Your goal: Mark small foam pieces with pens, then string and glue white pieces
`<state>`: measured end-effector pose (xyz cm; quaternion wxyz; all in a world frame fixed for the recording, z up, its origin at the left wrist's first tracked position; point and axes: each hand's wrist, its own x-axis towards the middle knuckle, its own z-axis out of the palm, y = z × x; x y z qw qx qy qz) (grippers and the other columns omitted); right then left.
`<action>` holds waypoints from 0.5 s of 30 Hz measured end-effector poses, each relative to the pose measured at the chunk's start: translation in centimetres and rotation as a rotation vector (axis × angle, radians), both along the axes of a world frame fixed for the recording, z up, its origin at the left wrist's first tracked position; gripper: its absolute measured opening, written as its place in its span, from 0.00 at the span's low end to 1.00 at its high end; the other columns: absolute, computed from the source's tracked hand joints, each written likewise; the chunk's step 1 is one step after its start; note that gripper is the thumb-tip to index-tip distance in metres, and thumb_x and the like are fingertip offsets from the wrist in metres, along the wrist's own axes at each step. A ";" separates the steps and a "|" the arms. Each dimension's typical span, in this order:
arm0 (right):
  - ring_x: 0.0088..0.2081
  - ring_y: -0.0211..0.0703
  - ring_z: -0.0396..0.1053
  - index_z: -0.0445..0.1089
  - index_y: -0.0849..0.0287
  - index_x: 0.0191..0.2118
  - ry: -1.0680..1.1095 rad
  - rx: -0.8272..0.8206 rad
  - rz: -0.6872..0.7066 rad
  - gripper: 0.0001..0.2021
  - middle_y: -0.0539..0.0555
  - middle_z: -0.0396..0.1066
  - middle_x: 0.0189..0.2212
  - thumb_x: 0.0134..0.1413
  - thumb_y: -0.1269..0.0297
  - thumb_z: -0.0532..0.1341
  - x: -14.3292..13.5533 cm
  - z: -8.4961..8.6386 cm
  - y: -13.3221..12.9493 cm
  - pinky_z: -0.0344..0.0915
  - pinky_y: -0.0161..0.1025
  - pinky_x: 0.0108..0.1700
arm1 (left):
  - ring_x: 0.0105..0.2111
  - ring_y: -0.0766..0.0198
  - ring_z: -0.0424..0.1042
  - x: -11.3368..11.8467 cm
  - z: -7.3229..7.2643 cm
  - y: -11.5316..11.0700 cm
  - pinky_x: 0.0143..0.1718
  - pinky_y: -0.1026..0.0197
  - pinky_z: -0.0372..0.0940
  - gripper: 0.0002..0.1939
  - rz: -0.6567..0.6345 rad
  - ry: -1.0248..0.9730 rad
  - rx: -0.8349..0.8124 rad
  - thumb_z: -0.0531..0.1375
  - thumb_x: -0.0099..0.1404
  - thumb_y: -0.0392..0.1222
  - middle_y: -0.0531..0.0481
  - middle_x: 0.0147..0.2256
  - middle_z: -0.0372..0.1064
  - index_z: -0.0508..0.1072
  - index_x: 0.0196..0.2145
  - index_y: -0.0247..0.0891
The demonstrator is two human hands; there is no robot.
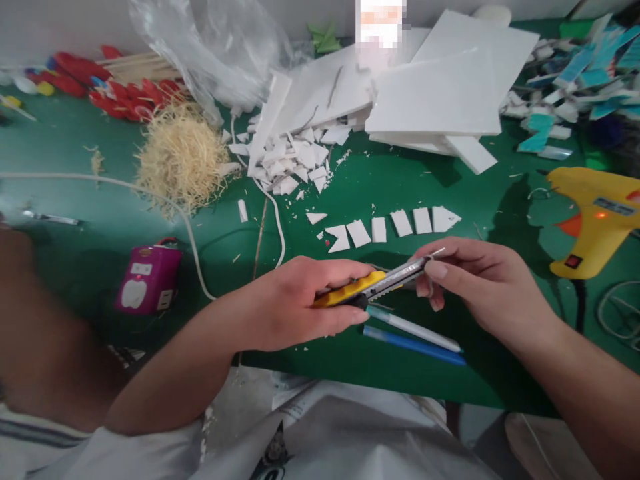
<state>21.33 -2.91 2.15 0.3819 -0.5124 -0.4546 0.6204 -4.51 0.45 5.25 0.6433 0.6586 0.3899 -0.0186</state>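
My left hand (295,300) is wrapped round the yellow handle of a utility knife (350,290), whose metal end slants up to the right. At that end, the thumb and forefinger of my right hand (465,273) pinch the knife near its blade tip. Just beyond the hands, several small cut pieces of white foam board (379,230) lie in a row, the rightmost one pointed and the leftmost one notched. Under the knife, a white pen (420,330) and a blue pen (415,345) rest on the green table (320,370).
A yellow glue gun (595,213) stands at the right, its light lit. White foam sheets (435,100) and scraps (295,160) lie behind the row. To the left are a straw-like heap (180,157), a white cord (187,220) and a purple power adapter (150,277).
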 end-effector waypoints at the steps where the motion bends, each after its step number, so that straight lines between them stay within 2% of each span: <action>1: 0.19 0.33 0.68 0.78 0.56 0.32 0.001 0.005 -0.004 0.16 0.49 0.74 0.20 0.49 0.47 0.73 0.0 0.0 0.0 0.67 0.30 0.19 | 0.31 0.68 0.72 0.0 0.0 0.0 0.31 0.68 0.66 0.23 -0.004 0.004 0.008 0.61 0.70 0.48 0.55 0.39 0.76 0.71 0.61 0.49; 8: 0.18 0.32 0.67 0.75 0.57 0.29 -0.013 0.021 -0.019 0.18 0.49 0.74 0.19 0.45 0.48 0.75 -0.3 0.0 0.4 0.67 0.30 0.20 | 0.34 0.66 0.76 -0.1 0.1 0.0 0.32 0.67 0.68 0.24 0.022 0.002 -0.048 0.60 0.71 0.49 0.53 0.42 0.78 0.68 0.63 0.49; 15: 0.17 0.32 0.67 0.70 0.58 0.24 -0.041 0.000 0.003 0.20 0.49 0.73 0.18 0.45 0.48 0.75 -0.2 0.3 0.3 0.66 0.30 0.19 | 0.33 0.69 0.76 0.3 0.3 -0.2 0.35 0.65 0.70 0.18 0.017 0.015 -0.070 0.57 0.72 0.47 0.54 0.42 0.76 0.68 0.58 0.46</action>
